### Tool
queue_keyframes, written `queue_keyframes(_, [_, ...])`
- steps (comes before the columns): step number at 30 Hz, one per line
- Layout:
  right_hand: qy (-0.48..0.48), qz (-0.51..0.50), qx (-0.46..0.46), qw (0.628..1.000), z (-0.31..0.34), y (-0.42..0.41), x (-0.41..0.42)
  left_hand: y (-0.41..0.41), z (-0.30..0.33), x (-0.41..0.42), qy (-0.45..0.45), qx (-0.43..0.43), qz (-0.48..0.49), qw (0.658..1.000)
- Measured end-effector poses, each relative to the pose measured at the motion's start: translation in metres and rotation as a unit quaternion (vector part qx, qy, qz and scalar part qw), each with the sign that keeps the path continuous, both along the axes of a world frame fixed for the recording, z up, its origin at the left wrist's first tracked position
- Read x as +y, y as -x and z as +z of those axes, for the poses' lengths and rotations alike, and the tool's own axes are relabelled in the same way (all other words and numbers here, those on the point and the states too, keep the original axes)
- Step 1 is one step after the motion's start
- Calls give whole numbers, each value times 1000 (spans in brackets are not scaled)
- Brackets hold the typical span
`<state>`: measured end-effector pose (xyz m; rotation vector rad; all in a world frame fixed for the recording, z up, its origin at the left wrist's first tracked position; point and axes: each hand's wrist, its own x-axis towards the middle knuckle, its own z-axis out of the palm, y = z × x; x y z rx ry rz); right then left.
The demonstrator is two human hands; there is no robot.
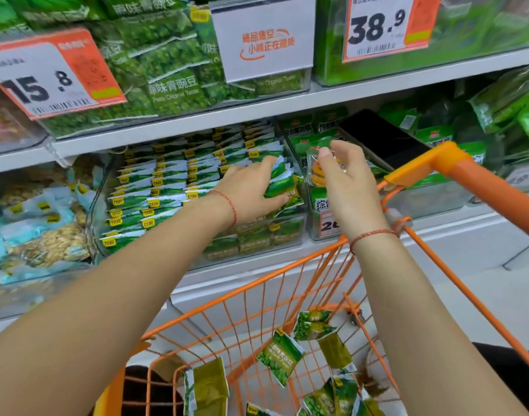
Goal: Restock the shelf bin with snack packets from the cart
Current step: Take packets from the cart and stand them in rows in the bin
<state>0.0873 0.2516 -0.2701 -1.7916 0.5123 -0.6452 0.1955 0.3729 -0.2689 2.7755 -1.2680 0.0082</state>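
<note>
My left hand [251, 190] grips a bunch of green snack packets [282, 184], fingers curled round them, at the right end of the clear shelf bin [197, 187]. My right hand [346, 178], just beside, pinches one small orange packet [317, 169]. Below my wrists, the orange cart [287, 295] holds loose green packets [281, 358].

Bare arms, apparently red-string bracelets [229, 205].
</note>
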Motion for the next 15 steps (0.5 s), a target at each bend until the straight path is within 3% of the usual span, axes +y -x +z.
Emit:
queue_keyframes(11, [5, -1, -19, 1000, -4, 8, -3, -9, 5, -37, -251, 14, -30, 968])
queue_keyframes(13, [16, 0, -10, 1000, -5, 9, -3, -15, 4, -38, -222, 32, -11, 974])
queue_keyframes(15, [22, 0, -1, 1000, -5, 9, -3, -16, 1, -32, -124, 14, 11, 992])
